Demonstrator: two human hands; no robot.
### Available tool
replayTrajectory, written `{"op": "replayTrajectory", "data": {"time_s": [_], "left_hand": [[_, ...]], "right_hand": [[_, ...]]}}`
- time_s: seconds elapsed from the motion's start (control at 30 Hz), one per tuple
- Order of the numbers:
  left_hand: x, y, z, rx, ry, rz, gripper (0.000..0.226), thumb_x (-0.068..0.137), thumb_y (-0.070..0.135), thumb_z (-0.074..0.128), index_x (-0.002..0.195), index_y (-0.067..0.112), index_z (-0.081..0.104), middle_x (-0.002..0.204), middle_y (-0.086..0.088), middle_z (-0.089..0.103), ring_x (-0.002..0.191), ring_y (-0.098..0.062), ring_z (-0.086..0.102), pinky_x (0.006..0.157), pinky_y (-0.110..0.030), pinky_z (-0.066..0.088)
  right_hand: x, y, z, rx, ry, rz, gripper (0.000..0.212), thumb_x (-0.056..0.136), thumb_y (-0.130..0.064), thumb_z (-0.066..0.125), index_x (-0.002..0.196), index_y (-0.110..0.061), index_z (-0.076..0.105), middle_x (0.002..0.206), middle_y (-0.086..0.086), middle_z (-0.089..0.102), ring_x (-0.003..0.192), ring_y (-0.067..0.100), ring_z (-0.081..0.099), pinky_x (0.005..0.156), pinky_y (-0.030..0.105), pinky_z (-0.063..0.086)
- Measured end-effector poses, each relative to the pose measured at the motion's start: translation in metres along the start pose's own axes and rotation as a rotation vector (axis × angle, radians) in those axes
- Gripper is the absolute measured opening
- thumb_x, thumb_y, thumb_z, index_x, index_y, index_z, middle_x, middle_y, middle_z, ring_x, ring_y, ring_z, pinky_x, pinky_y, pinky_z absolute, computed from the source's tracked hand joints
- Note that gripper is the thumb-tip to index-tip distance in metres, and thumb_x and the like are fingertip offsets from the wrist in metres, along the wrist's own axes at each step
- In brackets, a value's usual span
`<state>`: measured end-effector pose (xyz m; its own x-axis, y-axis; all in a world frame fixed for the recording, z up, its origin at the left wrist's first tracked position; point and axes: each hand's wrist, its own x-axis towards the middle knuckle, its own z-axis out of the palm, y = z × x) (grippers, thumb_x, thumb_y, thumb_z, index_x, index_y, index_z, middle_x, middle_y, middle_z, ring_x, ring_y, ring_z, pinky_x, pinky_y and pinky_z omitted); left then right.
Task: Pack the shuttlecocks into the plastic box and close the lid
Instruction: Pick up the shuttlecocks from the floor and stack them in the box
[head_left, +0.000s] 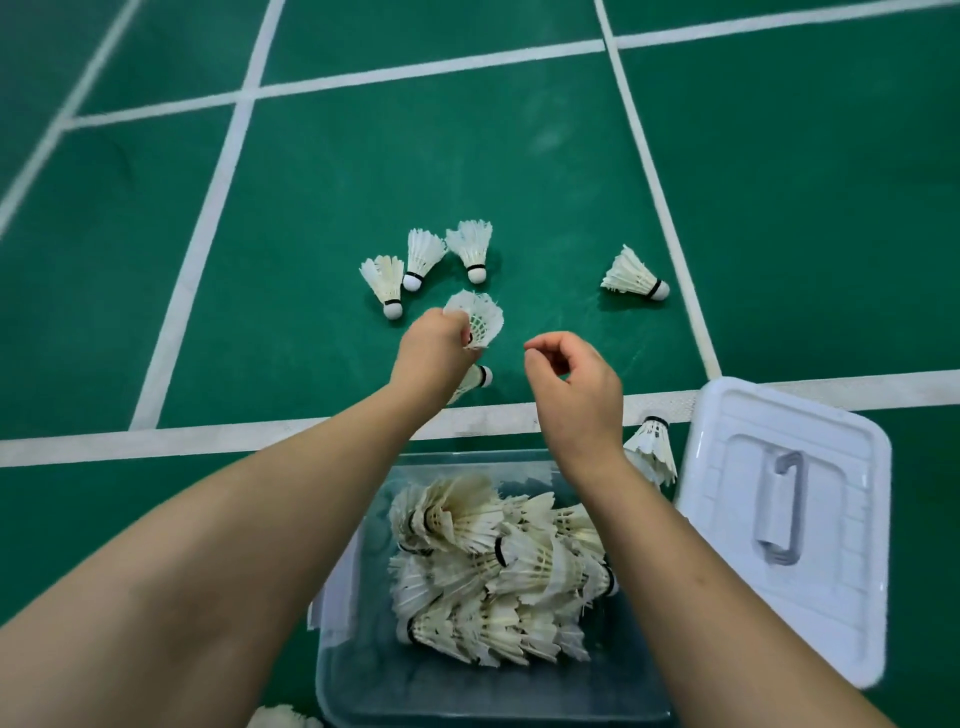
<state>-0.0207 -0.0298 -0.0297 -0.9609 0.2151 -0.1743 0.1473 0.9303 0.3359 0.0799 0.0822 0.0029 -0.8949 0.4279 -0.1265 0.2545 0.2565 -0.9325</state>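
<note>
While my left hand (431, 353) grips one shuttlecock (480, 319), my empty, slack right hand (574, 387) sits nearer the lone shuttlecock (635, 275) ahead-right.

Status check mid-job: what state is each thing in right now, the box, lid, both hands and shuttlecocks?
plastic box: open, partly filled
lid: off, on the floor right of the box
packed shuttlecocks: piled inside the box
left hand: grips the held shuttlecock
right hand: empty, fingers loosely curled
loose shuttlecocks: several lying on the court, not yet packed
</note>
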Motion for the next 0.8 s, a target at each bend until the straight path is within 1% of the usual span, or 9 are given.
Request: {"op": "replayTrajectory", "data": {"time_s": [0.13, 0.23, 0.3, 0.37, 0.47, 0.53, 0.6, 0.7, 0.8], "left_hand": [[-0.02, 0.02, -0.04, -0.036, 0.074, 0.071, 0.02, 0.084, 0.024, 0.064, 0.079, 0.013, 0.048, 0.088, -0.009, 0.049, 0.084, -0.027, 0.049, 0.064, -0.027, 0.027], [-0.043, 0.037, -0.068, -0.105, 0.15, 0.113, 0.018, 0.084, 0.022, 0.063, 0.089, 0.006, 0.057, 0.094, -0.012, 0.053, 0.09, -0.028, 0.05, 0.063, -0.025, 0.021], [-0.064, 0.047, -0.08, -0.151, 0.192, 0.138, 0.019, 0.083, 0.021, 0.064, 0.09, 0.004, 0.059, 0.089, -0.008, 0.049, 0.089, -0.027, 0.05, 0.061, -0.025, 0.019], [-0.086, 0.055, -0.089, -0.178, 0.209, 0.152, 0.016, 0.081, 0.019, 0.064, 0.09, 0.005, 0.059, 0.085, -0.003, 0.045, 0.087, -0.027, 0.051, 0.06, -0.026, 0.02], [-0.117, 0.061, -0.092, -0.198, 0.206, 0.164, 0.015, 0.082, 0.017, 0.062, 0.09, 0.006, 0.059, 0.086, -0.007, 0.049, 0.086, -0.028, 0.052, 0.061, -0.027, 0.022], [-0.138, 0.061, -0.088, -0.235, 0.23, 0.153, 0.016, 0.081, 0.019, 0.064, 0.09, 0.006, 0.06, 0.092, -0.01, 0.057, 0.088, -0.027, 0.053, 0.064, -0.025, 0.024], [-0.158, 0.059, -0.083, -0.318, 0.266, 0.127, 0.021, 0.079, 0.022, 0.068, 0.095, 0.01, 0.061, 0.095, -0.006, 0.06, 0.088, -0.022, 0.054, 0.066, -0.022, 0.028], [-0.186, 0.055, -0.074, -0.494, 0.279, 0.076, 0.046, 0.079, 0.022, 0.071, 0.123, 0.018, 0.056, 0.111, -0.002, 0.055, 0.084, -0.016, 0.056, 0.074, -0.015, 0.035], [-0.204, 0.047, -0.067, -0.562, 0.279, 0.054, 0.066, 0.083, 0.023, 0.068, 0.14, 0.021, 0.037, 0.118, 0.0, 0.042, 0.067, -0.005, 0.049, 0.068, -0.007, 0.029]], "right_hand": [[-0.011, -0.03, -0.001, -0.008, -0.004, -0.039, 0.009, 0.085, -0.017, 0.055, 0.087, -0.025, 0.06, 0.088, -0.004, 0.059, 0.094, 0.019, 0.055, 0.082, 0.032, 0.045], [-0.019, -0.049, -0.009, -0.061, 0.014, -0.087, 0.028, 0.08, -0.008, 0.056, 0.1, -0.026, 0.062, 0.095, -0.006, 0.054, 0.102, 0.021, 0.052, 0.086, 0.031, 0.043], [-0.026, -0.061, -0.018, -0.113, 0.022, -0.136, 0.04, 0.077, -0.003, 0.055, 0.107, -0.03, 0.062, 0.101, -0.007, 0.048, 0.107, 0.02, 0.05, 0.09, 0.03, 0.042], [-0.037, -0.069, -0.027, -0.18, 0.016, -0.21, 0.044, 0.077, -0.002, 0.054, 0.11, -0.031, 0.063, 0.107, -0.005, 0.046, 0.11, 0.019, 0.046, 0.091, 0.024, 0.036], [-0.055, -0.071, -0.039, -0.286, 0.027, -0.286, 0.032, 0.081, -0.009, 0.058, 0.103, -0.03, 0.068, 0.107, -0.005, 0.049, 0.107, 0.017, 0.042, 0.084, 0.018, 0.027], [-0.068, -0.065, -0.047, -0.323, 0.037, -0.293, 0.02, 0.084, -0.015, 0.06, 0.096, -0.027, 0.071, 0.104, -0.007, 0.054, 0.104, 0.017, 0.042, 0.082, 0.021, 0.027], [-0.079, -0.056, -0.053, -0.33, 0.038, -0.284, 0.013, 0.086, -0.019, 0.061, 0.093, -0.025, 0.071, 0.104, -0.007, 0.062, 0.102, 0.017, 0.044, 0.082, 0.024, 0.03], [-0.093, -0.039, -0.056, -0.278, 0.016, -0.207, 0.01, 0.086, -0.024, 0.062, 0.091, -0.022, 0.071, 0.099, -0.007, 0.067, 0.097, 0.014, 0.048, 0.08, 0.026, 0.035], [-0.107, -0.022, -0.053, -0.139, 0.023, -0.023, 0.007, 0.086, -0.023, 0.064, 0.087, -0.021, 0.071, 0.091, -0.004, 0.068, 0.092, 0.016, 0.06, 0.079, 0.03, 0.046]]}}
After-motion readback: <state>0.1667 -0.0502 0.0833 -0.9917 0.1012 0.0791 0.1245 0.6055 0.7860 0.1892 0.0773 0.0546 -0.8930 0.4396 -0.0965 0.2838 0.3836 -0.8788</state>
